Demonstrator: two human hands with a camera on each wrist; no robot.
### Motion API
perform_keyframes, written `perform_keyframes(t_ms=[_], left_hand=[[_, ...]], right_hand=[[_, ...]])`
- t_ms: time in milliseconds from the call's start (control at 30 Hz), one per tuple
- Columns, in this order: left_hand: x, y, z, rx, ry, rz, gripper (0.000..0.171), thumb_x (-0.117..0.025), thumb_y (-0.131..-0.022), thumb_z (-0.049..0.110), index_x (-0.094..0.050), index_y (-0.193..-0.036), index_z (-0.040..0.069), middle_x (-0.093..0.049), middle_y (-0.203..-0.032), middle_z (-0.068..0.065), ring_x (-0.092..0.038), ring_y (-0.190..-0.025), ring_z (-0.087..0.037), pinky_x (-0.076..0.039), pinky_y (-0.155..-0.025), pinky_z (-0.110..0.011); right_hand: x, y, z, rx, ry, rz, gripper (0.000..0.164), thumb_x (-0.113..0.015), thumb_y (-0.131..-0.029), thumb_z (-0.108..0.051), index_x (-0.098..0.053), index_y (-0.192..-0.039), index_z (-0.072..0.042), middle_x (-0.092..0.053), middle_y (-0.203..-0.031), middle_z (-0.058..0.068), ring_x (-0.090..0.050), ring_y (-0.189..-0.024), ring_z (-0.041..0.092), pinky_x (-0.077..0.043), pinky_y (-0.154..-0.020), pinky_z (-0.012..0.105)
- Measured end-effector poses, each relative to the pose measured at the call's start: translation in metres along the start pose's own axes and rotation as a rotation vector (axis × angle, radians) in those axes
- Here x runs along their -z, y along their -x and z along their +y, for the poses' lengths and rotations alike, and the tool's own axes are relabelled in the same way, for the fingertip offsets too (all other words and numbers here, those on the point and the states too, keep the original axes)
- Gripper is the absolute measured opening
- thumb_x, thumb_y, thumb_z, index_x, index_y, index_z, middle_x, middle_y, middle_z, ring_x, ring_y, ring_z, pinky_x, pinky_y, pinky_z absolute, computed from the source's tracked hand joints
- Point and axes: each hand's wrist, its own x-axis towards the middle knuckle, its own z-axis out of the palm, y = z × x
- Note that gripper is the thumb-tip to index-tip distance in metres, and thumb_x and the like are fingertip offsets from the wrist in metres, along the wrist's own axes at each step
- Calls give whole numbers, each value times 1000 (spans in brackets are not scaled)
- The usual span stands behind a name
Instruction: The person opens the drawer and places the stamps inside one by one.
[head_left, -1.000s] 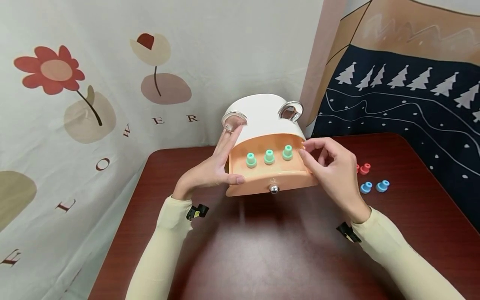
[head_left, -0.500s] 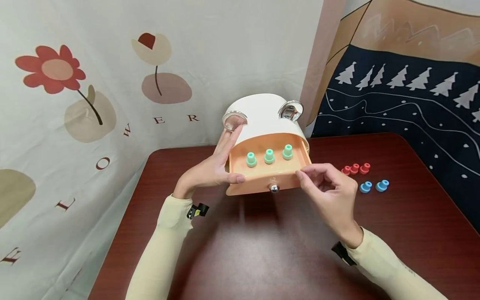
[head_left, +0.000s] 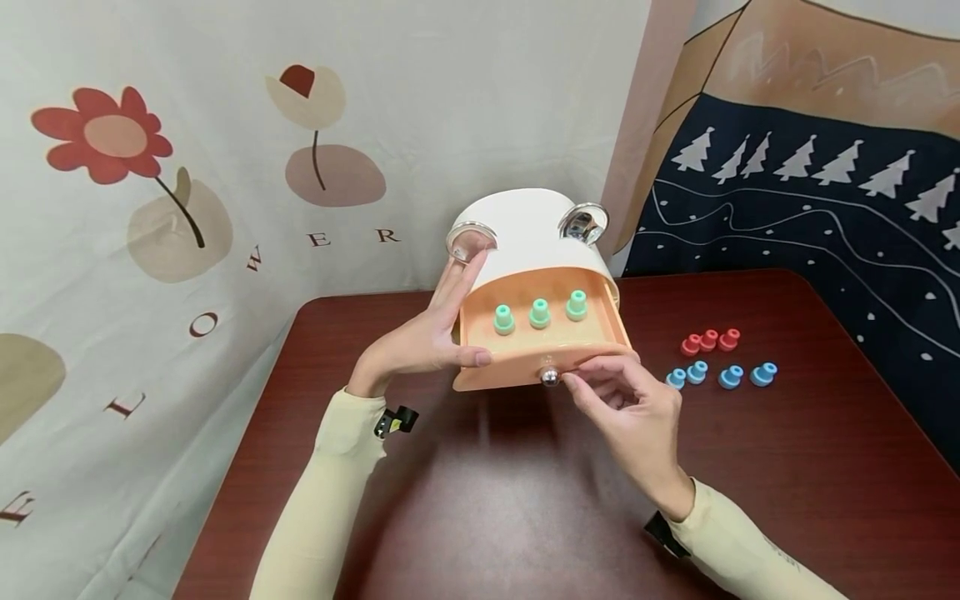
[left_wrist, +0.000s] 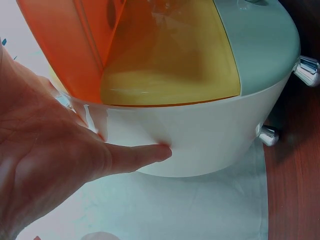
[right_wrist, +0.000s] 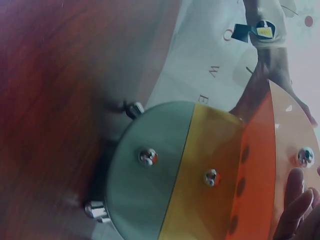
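A small toy chest of drawers [head_left: 525,221] has a white rounded shell with two chrome rings on top. Its orange top drawer [head_left: 510,372] is pulled out and holds three green pegs [head_left: 539,314] in a row. My left hand [head_left: 420,337] lies along the chest's left side with its thumb over the drawer edge; in the left wrist view, one straight finger [left_wrist: 145,156] touches the white shell. My right hand [head_left: 630,404] has its thumb and forefinger tips beside the drawer's silver knob [head_left: 550,377]. In the right wrist view, that knob [right_wrist: 306,156] shows whole, just above the fingertips.
On the dark red table [head_left: 510,517], right of the chest, lie three red pegs [head_left: 708,340] and several blue pegs [head_left: 731,377]. Below the orange drawer are a yellow drawer [right_wrist: 205,165] and a green drawer [right_wrist: 150,180]. A printed cloth [head_left: 420,125] hangs behind.
My right hand has come from the drawer's right side, down and left along its front, to beside the knob. The left hand and the drawer look unmoved.
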Motion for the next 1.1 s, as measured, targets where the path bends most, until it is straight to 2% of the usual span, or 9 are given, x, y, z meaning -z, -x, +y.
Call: perform_keyframes(t_ms=[233, 700, 867, 1100], left_hand=[[-2, -1, -1, -20, -2, 3, 142, -63, -73, 101, 10, -175, 36, 13, -180, 11, 23, -160, -10, -8, -129, -62], [0, -2, -1, -61, -29, 17, 137, -61, -79, 98, 7, -176, 30, 8, -180, 5, 21, -162, -13, -10, -129, -61], [1, -1, -1, -62, -30, 29, 128, -58, -85, 95, 3, -177, 29, 6, -181, 6, 17, -163, -13, -9, -129, -61], [0, -3, 0, -109, -41, 84, 109, -56, -98, 82, -6, -178, 27, -7, -180, 7, 1, -163, -11, -18, -128, -55]], right_hand=[[-7, 11, -3, -38, 3, -53, 29, -92, -84, 6, -81, -106, -10, -81, -94, 1, -73, -68, 12, -49, -54, 16], [-19, 10, 0, 15, 16, -10, 33, -91, -82, 9, -81, -108, -8, -82, -96, 3, -76, -78, 9, -51, -56, 17], [-20, 3, 1, 2, 49, -15, 28, -90, -86, 3, -82, -109, -10, -82, -98, -1, -76, -78, 10, -53, -57, 18], [-24, -9, 5, -35, 55, -21, 24, -89, -91, -3, -83, -112, -12, -82, -100, -4, -76, -78, 13, -54, -59, 18]])
